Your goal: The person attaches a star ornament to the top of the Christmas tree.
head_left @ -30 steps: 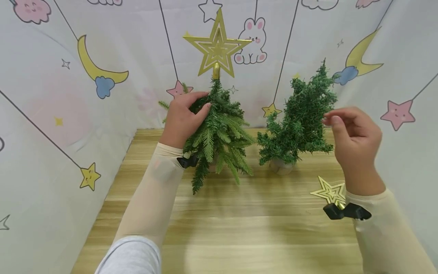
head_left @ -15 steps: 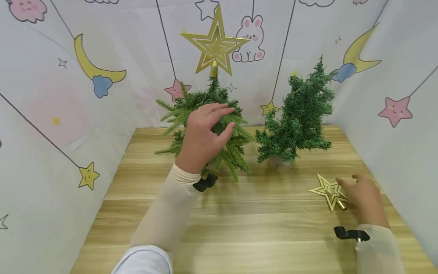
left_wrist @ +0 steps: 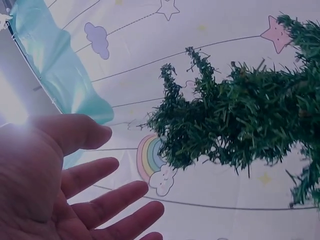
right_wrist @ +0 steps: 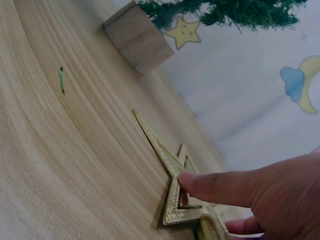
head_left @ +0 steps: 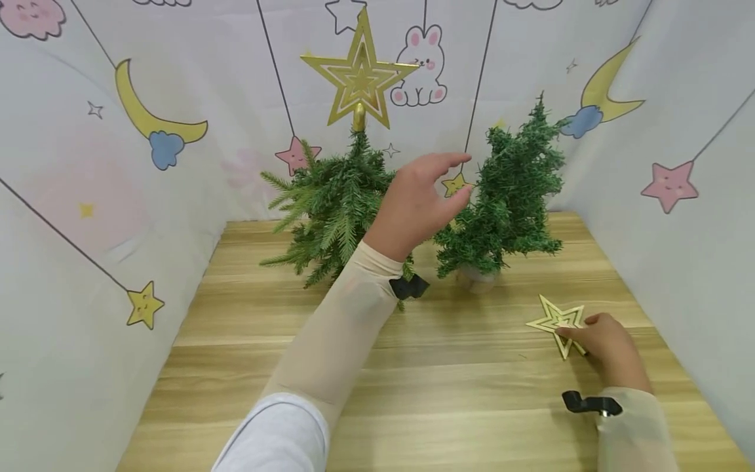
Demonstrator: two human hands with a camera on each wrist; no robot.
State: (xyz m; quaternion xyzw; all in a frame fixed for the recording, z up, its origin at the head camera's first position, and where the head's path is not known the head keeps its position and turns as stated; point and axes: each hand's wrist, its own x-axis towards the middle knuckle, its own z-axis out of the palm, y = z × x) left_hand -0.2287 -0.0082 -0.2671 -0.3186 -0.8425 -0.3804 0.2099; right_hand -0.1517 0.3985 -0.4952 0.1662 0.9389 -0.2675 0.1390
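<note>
At the table's right side lies a gold star tree topper [head_left: 551, 320], and my right hand [head_left: 607, 344] pinches it. In the right wrist view the thumb presses on the star [right_wrist: 172, 205]; most of the other fingers are hidden. My left hand [head_left: 413, 206], its fingers spread and holding nothing, hovers between two small artificial Christmas trees. The left tree [head_left: 330, 203] has a second gold star topper [head_left: 361, 82] upright on its tip. To the right of the hand stands the bare-topped green tree [head_left: 519, 190], which also fills the right of the left wrist view.
The right tree stands on a round wooden base [right_wrist: 137, 40]. A small green sprig [right_wrist: 61, 80] lies on the wood-grain table [head_left: 472, 406]. Patterned cloth walls [head_left: 194, 39] with moons, stars and a rabbit enclose the back and sides.
My left hand has left the left tree and moved right, towards the other tree. My right hand has come down from beside the right tree to the star on the table and taken hold of it.
</note>
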